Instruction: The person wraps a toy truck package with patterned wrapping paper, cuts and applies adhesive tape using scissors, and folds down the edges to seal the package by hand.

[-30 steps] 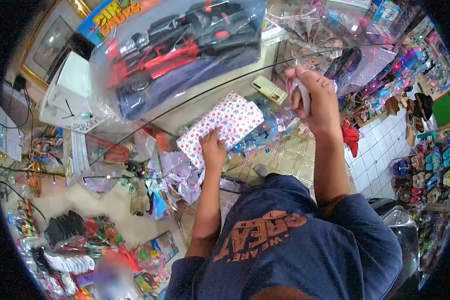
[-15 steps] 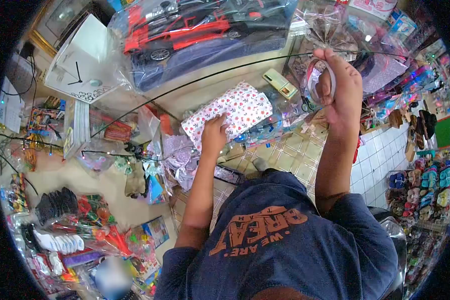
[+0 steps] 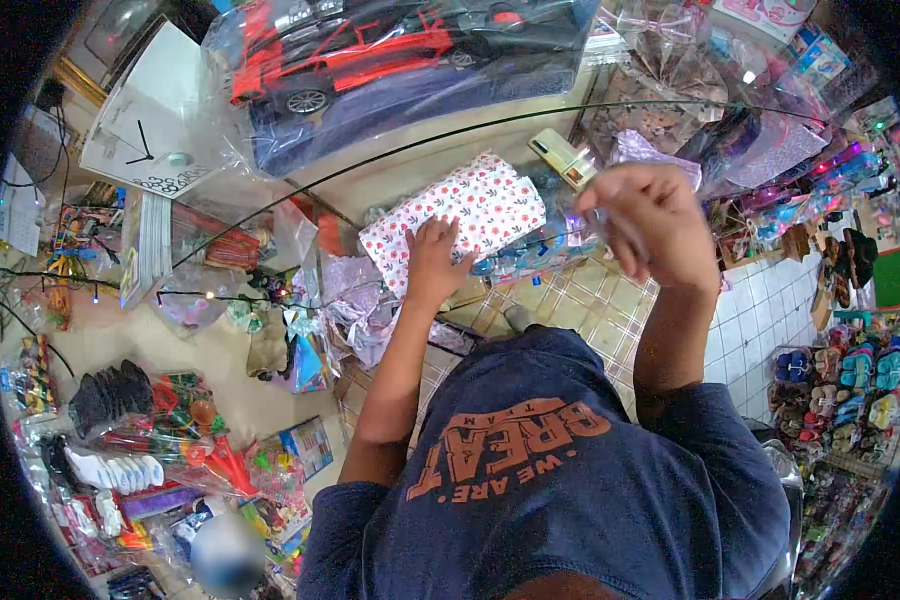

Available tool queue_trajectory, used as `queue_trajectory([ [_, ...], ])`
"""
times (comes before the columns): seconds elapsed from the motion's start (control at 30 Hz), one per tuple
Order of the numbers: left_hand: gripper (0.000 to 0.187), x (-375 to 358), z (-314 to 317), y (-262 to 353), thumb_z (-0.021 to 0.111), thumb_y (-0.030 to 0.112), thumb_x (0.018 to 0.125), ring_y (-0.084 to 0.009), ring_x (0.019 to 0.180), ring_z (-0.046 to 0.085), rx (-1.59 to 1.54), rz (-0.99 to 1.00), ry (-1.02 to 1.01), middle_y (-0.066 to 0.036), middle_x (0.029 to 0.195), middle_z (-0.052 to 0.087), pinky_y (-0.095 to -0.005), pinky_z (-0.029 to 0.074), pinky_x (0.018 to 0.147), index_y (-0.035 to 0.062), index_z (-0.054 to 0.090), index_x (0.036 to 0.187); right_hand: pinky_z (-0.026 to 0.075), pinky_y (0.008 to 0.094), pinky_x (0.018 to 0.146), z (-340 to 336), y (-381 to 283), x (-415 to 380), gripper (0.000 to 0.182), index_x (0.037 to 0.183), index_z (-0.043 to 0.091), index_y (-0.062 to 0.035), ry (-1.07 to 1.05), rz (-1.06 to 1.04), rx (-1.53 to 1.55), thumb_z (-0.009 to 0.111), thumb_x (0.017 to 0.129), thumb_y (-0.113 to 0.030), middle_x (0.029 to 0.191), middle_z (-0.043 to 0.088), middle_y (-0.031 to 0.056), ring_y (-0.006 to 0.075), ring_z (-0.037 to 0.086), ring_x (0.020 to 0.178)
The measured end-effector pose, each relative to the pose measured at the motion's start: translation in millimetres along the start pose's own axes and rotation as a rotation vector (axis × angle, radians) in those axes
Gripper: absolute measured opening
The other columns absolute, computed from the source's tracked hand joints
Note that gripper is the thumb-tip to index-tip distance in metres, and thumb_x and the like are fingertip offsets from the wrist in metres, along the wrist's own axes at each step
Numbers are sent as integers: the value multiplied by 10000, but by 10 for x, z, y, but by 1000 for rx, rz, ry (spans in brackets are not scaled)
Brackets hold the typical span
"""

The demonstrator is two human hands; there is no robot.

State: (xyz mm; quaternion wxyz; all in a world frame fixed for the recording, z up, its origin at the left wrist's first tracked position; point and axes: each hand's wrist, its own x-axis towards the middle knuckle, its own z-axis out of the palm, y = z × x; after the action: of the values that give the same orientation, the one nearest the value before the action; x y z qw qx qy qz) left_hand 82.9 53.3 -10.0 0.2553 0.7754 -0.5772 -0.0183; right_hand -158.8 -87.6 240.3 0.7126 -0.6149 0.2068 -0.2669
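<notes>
My left hand (image 3: pixel 436 262) lies flat with its fingers apart on a package wrapped in white floral paper (image 3: pixel 485 205). The paper has small red flowers and dark leaves, and the package rests at a slant on the counter. To its right, my right hand (image 3: pixel 660 225) hovers with bent fingers, smeared by motion. Whether anything is in it cannot be made out. Just beyond that hand lies a pale gold phone (image 3: pixel 560 157), partly covered by the fingers.
A bagged red toy car (image 3: pixel 370 50) sits at the back. A white clock (image 3: pixel 155 130) stands at the left, near stacked books (image 3: pixel 148 245). A black cable (image 3: pixel 400 140) crosses above the counter. Bagged goods crowd the lower left; slippers (image 3: pixel 850 370) hang at the right.
My right hand has come down and towards me, its fingers now blurred; the whitish ring seen at it before no longer shows. My left hand has flattened and spread on the package.
</notes>
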Motion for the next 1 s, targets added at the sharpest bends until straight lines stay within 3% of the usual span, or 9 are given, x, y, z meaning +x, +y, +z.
queue_trajectory([
  [0.1,503,-19,-17,40,759,267,792,-334,1290,456,-2,-39,48,-120,1311,545,-614,278,1103,36,646,1224,359,215,346,-20,444,69,281,990,686,-3,-143,194,-144,546,1009,-245,634,637,53,79,488,371],
  [0.3,461,-59,24,-15,738,246,830,-330,1294,497,-42,-11,89,-164,1345,574,-566,284,1123,31,648,1228,399,224,374,-117,1619,344,294,1002,656,26,235,300,-121,540,1010,-244,719,680,62,66,523,443],
  [0.4,439,-14,37,-82,725,226,843,-313,1231,558,-67,-19,84,-169,1267,631,-527,309,1122,38,647,1232,468,238,473,-183,2074,491,289,1025,637,26,482,206,-280,660,940,-249,747,682,76,86,564,531],
  [0.47,401,56,-95,10,708,188,855,-316,1180,598,-65,-57,43,-167,1219,658,-494,350,1105,56,650,1229,512,271,607,-277,2422,573,345,1049,618,15,663,-167,-749,769,846,-219,874,687,110,122,594,621],
  [0.5,401,69,-95,15,708,188,855,-316,1180,598,-63,-57,46,-167,1219,658,-494,350,1105,56,650,1229,512,271,607,-238,2398,576,345,1049,618,15,662,-170,-748,769,846,-219,874,687,110,122,594,621],
  [0.6,355,70,-75,-16,679,161,876,-316,1174,603,-100,-55,70,-170,1225,653,-497,406,1057,71,657,1219,517,304,703,100,2246,511,359,1066,599,6,624,-267,-699,795,810,-151,1008,667,128,167,636,734],
  [0.67,328,70,-2,-89,640,177,893,-282,1147,625,-24,-25,67,-152,1181,675,-548,412,1045,97,661,1210,522,314,734,274,2215,445,372,1113,584,-18,381,-214,-404,781,813,-114,1069,656,123,179,657,801],
  [0.8,249,114,-66,-82,581,146,927,-311,1038,671,35,17,109,-166,1109,694,-515,498,941,84,670,1151,520,339,797,412,2451,411,407,1164,567,-29,233,-249,-387,763,812,-82,1093,652,128,225,670,903],
  [1.0,195,218,-258,71,545,116,952,-383,908,680,-134,-155,148,-189,1062,694,-445,559,749,52,657,1098,507,462,895,455,2627,507,599,1329,442,-73,-58,-314,-647,741,823,-189,1261,603,216,416,622,1067],
])
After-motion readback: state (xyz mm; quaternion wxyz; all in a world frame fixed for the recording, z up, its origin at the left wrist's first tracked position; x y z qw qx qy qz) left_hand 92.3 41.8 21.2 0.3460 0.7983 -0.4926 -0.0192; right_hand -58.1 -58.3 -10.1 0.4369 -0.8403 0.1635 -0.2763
